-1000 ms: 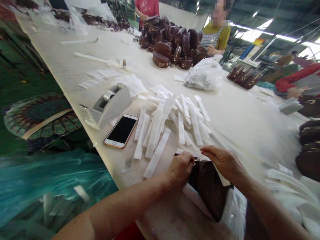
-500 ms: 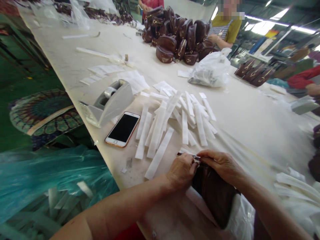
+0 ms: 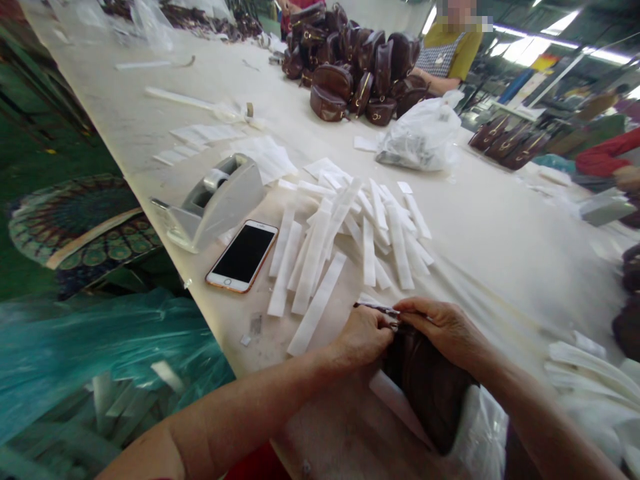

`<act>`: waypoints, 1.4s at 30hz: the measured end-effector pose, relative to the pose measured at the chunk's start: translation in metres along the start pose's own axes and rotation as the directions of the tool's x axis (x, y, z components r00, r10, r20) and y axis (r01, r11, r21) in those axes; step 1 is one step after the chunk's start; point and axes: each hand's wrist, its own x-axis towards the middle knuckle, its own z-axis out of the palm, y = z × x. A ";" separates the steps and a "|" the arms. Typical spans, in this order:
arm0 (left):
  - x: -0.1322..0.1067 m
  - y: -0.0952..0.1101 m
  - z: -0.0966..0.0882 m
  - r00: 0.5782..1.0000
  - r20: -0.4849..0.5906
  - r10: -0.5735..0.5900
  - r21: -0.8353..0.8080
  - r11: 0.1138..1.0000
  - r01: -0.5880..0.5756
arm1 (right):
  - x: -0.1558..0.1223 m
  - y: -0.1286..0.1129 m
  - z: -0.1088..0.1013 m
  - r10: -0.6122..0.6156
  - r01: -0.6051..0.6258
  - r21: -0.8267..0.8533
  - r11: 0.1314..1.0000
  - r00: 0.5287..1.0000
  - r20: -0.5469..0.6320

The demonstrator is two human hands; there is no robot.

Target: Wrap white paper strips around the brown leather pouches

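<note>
A dark brown leather bag (image 3: 433, 387) lies near the table's front edge, its top end between my two hands. My left hand (image 3: 364, 335) is closed, pinching the bag's upper end, where a white-and-dark strip sticks out past the knuckles. From the other side, my right hand (image 3: 443, 327) grips the same end with thumb and fingers together. The fingertips of both hands almost meet, and the small part between them is too hidden to make out. Clear plastic (image 3: 483, 427) shows beside the bag. Just beyond the hands, white strips (image 3: 320, 260) lie in a loose pile.
Left of the strips are a phone (image 3: 242, 256) and a tape dispenser (image 3: 215, 197). A heap of brown bags (image 3: 333, 93) and a filled plastic bag (image 3: 423, 137) stand farther back. A person (image 3: 450, 57) is behind the heap. Teal plastic (image 3: 110, 340) hangs at the lower left.
My left hand has turned slightly and more of the dark-edged strip shows beyond it. The right hand keeps its grip on the bag. The whole view has shifted a little.
</note>
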 end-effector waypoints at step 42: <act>0.000 0.015 -0.026 0.960 -0.276 -0.041 -0.617 0.774 -0.144 | -0.007 -0.015 0.004 -0.251 0.249 -0.322 0.913 0.967 0.035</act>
